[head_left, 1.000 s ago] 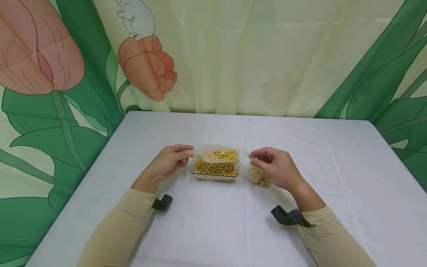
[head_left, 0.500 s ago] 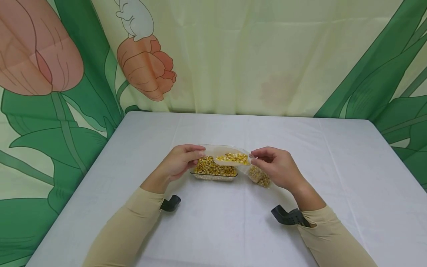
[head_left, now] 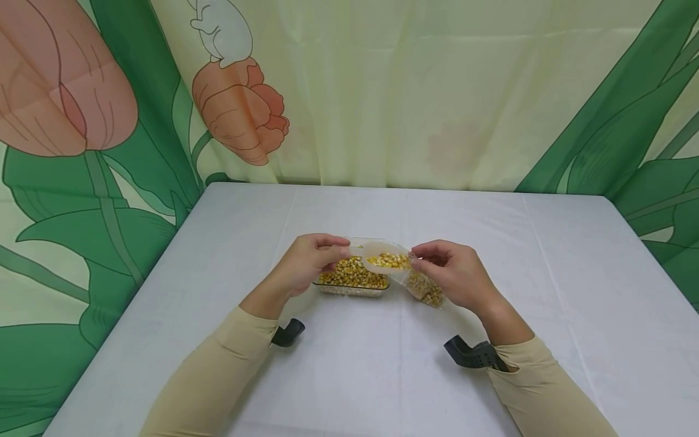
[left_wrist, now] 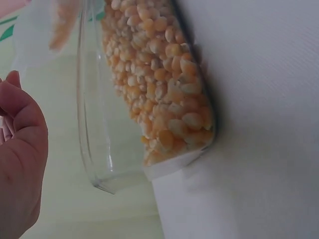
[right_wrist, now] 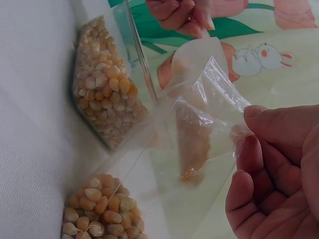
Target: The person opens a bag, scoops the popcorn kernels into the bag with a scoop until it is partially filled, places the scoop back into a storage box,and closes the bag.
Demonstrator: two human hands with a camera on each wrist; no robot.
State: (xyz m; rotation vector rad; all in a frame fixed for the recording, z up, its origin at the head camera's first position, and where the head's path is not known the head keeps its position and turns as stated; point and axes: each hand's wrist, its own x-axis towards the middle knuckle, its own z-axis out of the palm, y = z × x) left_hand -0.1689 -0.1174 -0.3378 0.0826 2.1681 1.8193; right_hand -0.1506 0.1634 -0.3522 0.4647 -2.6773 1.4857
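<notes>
My left hand (head_left: 314,262) pinches the handle of a translucent white scoop (head_left: 374,248) loaded with yellow corn kernels (head_left: 389,261). In the right wrist view the scoop's loaded end shows through the clear film at the mouth of a plastic bag (right_wrist: 149,142). My right hand (head_left: 457,274) pinches that bag by its upper edge, thumb against fingers. More kernels (right_wrist: 102,206) fill the bag's bottom. Below and left of the scoop stands a clear rectangular container (head_left: 352,292) holding a deep heap of corn (left_wrist: 149,74). The left wrist view shows the left hand beside the container's rim, its fingertips partly hidden.
A white cloth covers the table (head_left: 349,364), with its far edge behind the container. Behind it hangs a curtain (head_left: 415,91) printed with tulips and a rabbit. A black wrist mount (head_left: 474,353) sticks out from the right sleeve, another (head_left: 288,332) from the left.
My left hand has moved right, carrying the loaded scoop from over the container to the bag's mouth. The right hand and the bag have stayed nearly still.
</notes>
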